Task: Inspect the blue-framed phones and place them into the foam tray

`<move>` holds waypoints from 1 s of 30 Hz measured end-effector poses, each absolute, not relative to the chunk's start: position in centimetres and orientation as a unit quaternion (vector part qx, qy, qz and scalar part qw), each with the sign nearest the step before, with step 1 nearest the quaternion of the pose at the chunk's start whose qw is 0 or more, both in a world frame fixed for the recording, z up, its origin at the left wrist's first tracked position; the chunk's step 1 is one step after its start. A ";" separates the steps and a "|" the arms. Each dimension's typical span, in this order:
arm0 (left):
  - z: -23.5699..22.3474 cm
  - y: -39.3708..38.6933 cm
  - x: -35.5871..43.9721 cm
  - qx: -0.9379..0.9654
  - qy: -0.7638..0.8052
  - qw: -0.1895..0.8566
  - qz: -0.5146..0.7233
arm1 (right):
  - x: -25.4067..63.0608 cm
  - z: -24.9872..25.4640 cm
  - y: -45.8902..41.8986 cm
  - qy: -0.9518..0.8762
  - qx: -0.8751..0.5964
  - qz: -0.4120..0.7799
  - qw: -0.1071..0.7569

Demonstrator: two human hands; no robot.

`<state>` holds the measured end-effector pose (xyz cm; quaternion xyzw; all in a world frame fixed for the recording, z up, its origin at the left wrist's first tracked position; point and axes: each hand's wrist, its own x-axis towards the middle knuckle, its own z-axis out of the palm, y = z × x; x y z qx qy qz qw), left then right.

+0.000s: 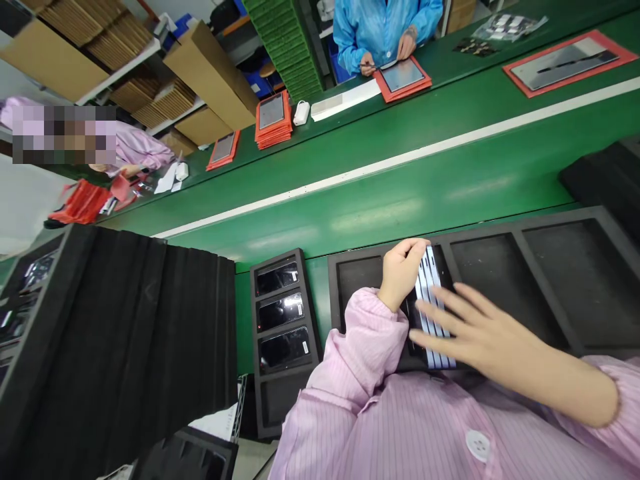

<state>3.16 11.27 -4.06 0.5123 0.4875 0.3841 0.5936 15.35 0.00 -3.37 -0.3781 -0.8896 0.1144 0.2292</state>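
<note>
Several smartphones point(431, 303) stand on edge side by side, their light blue frames facing up, in a compartment of the black foam tray point(523, 233). At the far end of this row, my left hand point(403, 270) is closed around the phones, with thumb and fingers bent at their top corner. My right hand point(475, 327) hovers over the near half of the row, fingers spread and slightly blurred. Whether its fingertips touch the frames I cannot tell. Parts of the phones' lower ends are hidden behind that hand.
Left of my arm lies a smaller black tray point(255, 387) with three dark-screened phones. Stacked black foam trays point(120, 333) rise further left. Across the green bench point(360, 180), a person in blue point(385, 27) works at a screen on red foam; another person sits at far left.
</note>
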 end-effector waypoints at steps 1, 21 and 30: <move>-4.1 11.2 3.3 0.514 0.485 0.592 0.388 | 15.2 -2.9 0.1 -0.919 -0.321 0.093 0.208; -4.7 4.1 -0.4 0.688 0.248 0.397 0.555 | 13.8 -0.6 0.8 -0.654 -0.375 0.335 0.565; -5.4 3.5 -0.6 0.686 0.227 0.392 0.570 | 13.9 -0.4 0.0 -0.698 -0.355 0.308 0.541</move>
